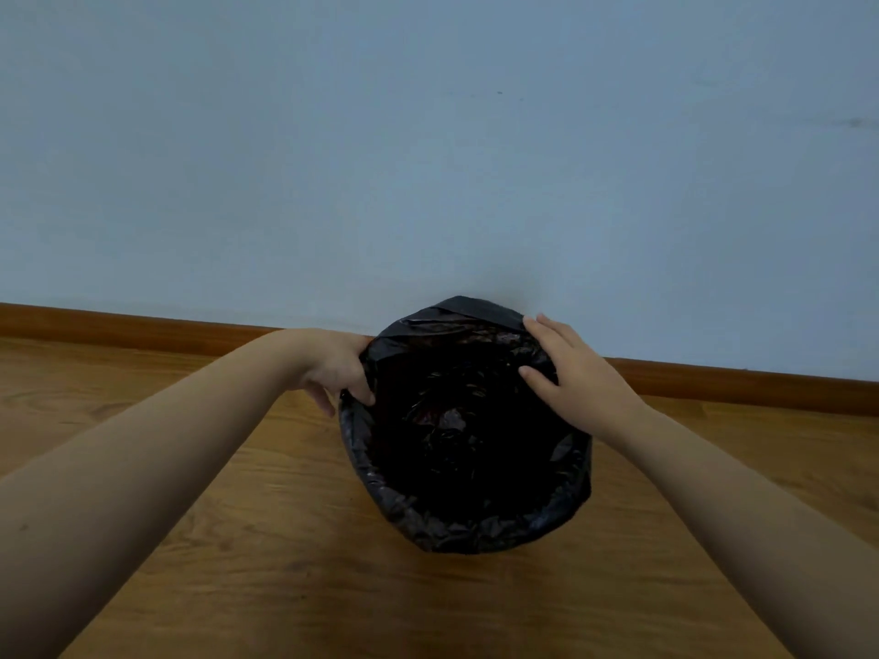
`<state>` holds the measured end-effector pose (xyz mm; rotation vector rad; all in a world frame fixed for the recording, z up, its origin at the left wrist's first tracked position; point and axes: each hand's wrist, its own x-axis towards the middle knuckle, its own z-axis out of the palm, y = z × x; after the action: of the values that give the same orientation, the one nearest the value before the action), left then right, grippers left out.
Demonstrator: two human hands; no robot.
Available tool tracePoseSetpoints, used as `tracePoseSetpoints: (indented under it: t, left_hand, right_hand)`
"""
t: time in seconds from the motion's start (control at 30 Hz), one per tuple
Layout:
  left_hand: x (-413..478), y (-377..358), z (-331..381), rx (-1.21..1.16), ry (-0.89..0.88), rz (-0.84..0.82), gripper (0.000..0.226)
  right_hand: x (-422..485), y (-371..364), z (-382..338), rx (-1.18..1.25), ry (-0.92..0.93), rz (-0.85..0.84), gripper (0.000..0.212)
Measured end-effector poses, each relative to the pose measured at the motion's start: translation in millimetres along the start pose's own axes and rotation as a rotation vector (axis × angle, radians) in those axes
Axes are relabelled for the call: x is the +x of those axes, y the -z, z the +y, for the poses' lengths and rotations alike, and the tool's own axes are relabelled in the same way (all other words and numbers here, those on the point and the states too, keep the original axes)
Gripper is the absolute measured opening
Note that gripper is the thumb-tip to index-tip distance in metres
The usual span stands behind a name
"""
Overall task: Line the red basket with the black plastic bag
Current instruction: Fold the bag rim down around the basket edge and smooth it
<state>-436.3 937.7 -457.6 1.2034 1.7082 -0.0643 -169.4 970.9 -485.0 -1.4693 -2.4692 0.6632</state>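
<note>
The black plastic bag (463,435) sits on the wooden floor against the wall, its mouth spread wide and folded outward over a round rim. The red basket is fully hidden under the bag. My left hand (340,368) grips the folded bag edge at the left side of the rim, thumb inside and fingers curled outside. Over on the far right side of the rim, my right hand (563,373) lies on the bag, its thumb pressing on the inner side and its fingers over the top edge.
A wooden floor (285,563) spreads around the bag. A pale blue wall (428,159) with a brown skirting board (142,325) runs directly behind it.
</note>
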Motion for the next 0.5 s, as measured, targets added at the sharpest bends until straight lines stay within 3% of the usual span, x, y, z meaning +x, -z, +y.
tracePoseSetpoints:
  t: [0.17, 0.23, 0.37, 0.43, 0.5]
  left_hand:
    - [-5.9, 10.0, 3.0, 0.089, 0.122, -0.15, 0.086]
    - [-2.5, 9.8, 0.8, 0.065, 0.099, -0.087, 0.091]
    - [9.8, 4.9, -0.1, -0.195, -0.18, 0.325, 0.065]
    - [11.1, 1.9, 4.9, -0.29, -0.277, 0.35, 0.044]
    - [10.6, -2.8, 9.7, -0.224, -0.322, 0.328, 0.026]
  right_hand:
    - [2.0, -3.1, -1.6, 0.033, -0.003, -0.011, 0.053]
    - [2.7, -2.8, -1.8, 0.023, 0.008, 0.007, 0.05]
    - [5.7, 2.1, -2.4, 0.08, 0.023, 0.069, 0.037]
    - [6.1, 4.0, -3.9, 0.115, 0.011, 0.073, 0.03]
    - [5.2, 2.9, -6.0, 0.135, 0.003, 0.024, 0.025]
